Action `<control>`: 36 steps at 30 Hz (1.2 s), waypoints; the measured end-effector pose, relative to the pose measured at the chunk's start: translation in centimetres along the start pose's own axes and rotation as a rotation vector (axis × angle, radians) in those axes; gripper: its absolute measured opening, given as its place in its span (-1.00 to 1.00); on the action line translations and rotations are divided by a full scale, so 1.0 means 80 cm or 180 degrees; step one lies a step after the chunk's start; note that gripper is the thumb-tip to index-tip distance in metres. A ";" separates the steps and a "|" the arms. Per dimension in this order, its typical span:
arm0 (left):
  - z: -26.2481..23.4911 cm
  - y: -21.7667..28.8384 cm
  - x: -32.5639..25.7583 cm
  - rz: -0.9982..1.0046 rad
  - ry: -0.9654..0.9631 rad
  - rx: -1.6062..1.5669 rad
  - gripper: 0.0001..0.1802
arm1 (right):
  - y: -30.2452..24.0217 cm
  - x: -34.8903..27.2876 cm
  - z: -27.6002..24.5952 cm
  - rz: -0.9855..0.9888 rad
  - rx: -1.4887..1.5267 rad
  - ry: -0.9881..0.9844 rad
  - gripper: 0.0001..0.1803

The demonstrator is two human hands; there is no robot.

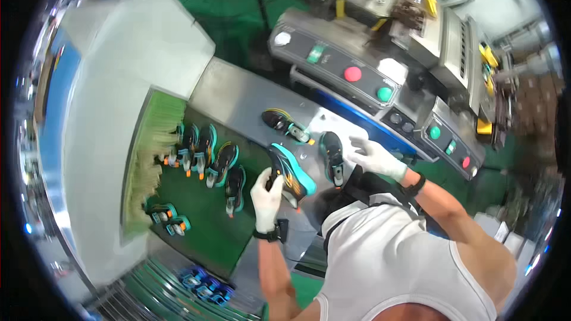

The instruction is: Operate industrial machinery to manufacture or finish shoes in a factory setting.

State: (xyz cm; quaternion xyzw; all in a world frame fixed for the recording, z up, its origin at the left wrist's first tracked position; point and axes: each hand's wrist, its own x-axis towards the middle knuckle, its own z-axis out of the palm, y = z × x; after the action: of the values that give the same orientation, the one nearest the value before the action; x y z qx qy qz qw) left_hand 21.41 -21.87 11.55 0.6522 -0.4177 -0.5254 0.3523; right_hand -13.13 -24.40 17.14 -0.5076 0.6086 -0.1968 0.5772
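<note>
Gripping the light, bendy shoe (290,172) by its heel, our left hand (266,195) is shut on it while our right hand (372,156) hovers open.

I look down on a factory floor painted green (226,0), where a steel worktable (238,98) meets a grey machine console (357,77) studded with red and green buttons, beside a white tunnel housing (119,83).

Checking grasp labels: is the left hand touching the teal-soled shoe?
Touching. Head view shows the gloved left hand wrapped around the teal-soled shoe.
</note>
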 end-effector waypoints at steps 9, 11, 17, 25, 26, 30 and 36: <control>0.151 0.227 0.039 0.1802 -0.1756 -0.0127 -0.33 | 0.031 0.016 -0.045 0.0402 0.4362 -0.1877 -0.56; 0.199 0.287 0.067 0.1500 -0.1959 -0.0079 -0.38 | 0.036 0.022 -0.099 -0.2067 0.2399 -0.0542 -0.67; 0.357 0.431 0.231 0.3338 -0.1705 0.1946 -0.56 | -0.032 -0.064 -0.255 -0.1157 0.3931 -0.0318 -0.25; 0.573 0.407 0.504 0.3073 -0.0687 0.3142 -0.32 | 0.047 -0.100 -0.313 -0.1435 0.4650 0.0288 -0.17; 0.593 0.396 0.521 0.3180 -0.0368 0.3174 -0.37 | 0.041 -0.106 -0.324 -0.1509 0.4474 0.0429 -0.18; 0.616 0.427 0.572 0.2297 -0.1088 0.3250 -0.46 | 0.034 -0.132 -0.339 -0.0830 0.3736 0.0811 -0.36; 0.552 0.524 0.486 0.2193 -0.0903 0.3168 -0.43 | 0.014 -0.094 -0.329 -0.0595 0.2939 0.1130 -0.43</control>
State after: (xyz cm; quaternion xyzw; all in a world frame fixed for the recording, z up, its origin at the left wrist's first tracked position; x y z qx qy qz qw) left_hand -25.36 -75.26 25.20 0.4898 -0.8418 -0.2054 0.0963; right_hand -38.66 -26.71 26.77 -0.2103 0.4988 -0.5797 0.6090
